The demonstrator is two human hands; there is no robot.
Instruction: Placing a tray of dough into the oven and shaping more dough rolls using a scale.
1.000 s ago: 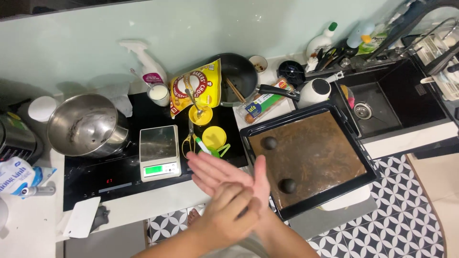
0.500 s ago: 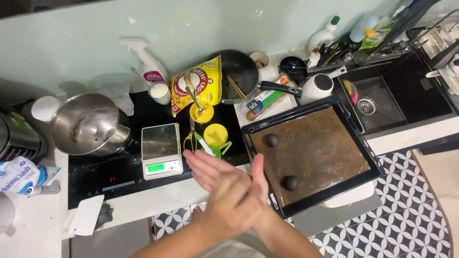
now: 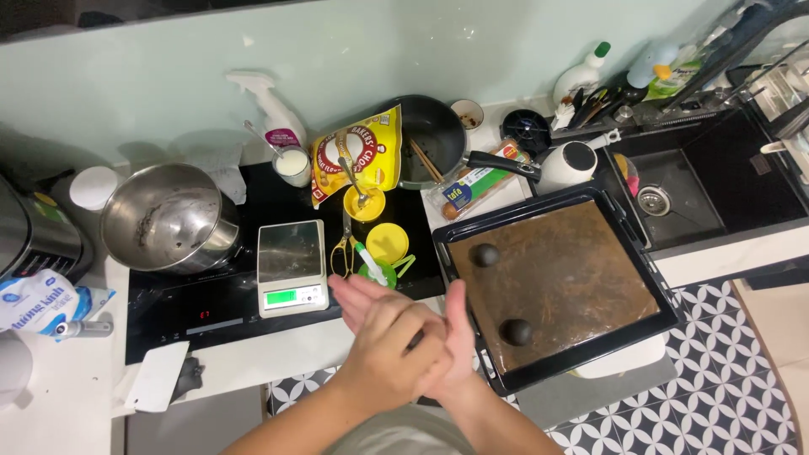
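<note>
My left hand (image 3: 389, 358) lies on top of my right hand (image 3: 358, 297) in front of the counter edge, palms pressed together. A dark sliver of dough (image 3: 415, 340) shows between them; most of it is hidden. My right hand's fingers point left toward the kitchen scale (image 3: 291, 268), and its thumb sticks up by the tray. Just to the right, a black baking tray (image 3: 590, 202) lined with brown paper carries two dark dough balls, one at the back left (image 3: 484, 254) and one at the front left (image 3: 516, 331).
A steel mixing bowl (image 3: 168, 219) sits at the left on the black cooktop (image 3: 219, 316). Behind the hands are yellow cups (image 3: 387, 243), scissors (image 3: 344, 251), a yellow bag (image 3: 358, 152), a dark pan (image 3: 434, 139) and a spray bottle (image 3: 270, 109). A sink (image 3: 716, 181) lies right.
My left hand has slid forward and right over the right palm, now covering it more. The view has shifted slightly; the tray and its two balls have not moved.
</note>
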